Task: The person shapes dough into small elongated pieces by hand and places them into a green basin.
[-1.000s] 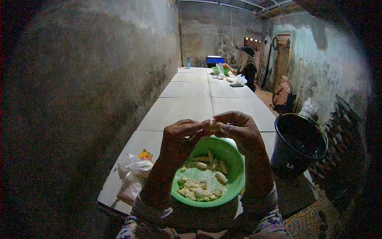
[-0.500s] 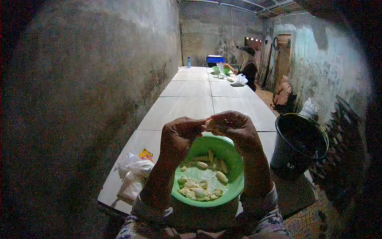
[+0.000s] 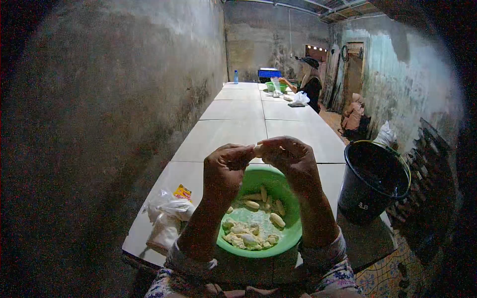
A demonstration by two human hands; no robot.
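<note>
Over the far rim of a green basin [image 3: 294, 232], my left hand [image 3: 227, 168] and my right hand [image 3: 289, 158] meet at the fingertips. Both are closed in a pinch on a small pale piece of dough [image 3: 258, 148], mostly covered by the fingers. Inside the basin, several finger-shaped dough pieces [image 3: 277, 220] lie toward the far and right sides. A crumbly lump of dough [image 3: 244, 235] sits at the near left, with white powder around it.
A clear plastic bag of white powder [image 3: 165, 229] and a yellow-red packet [image 3: 183, 192] lie left on the white table [image 3: 228, 133]. A black bucket [image 3: 370, 184] stands at right. Farther off are a co-worker [image 3: 311, 84], another green basin [image 3: 271, 87] and a seated person [image 3: 353, 116].
My hands have shifted slightly and the fingertips have drawn a little apart, showing more of the pale piece. The basin's contents look the same.
</note>
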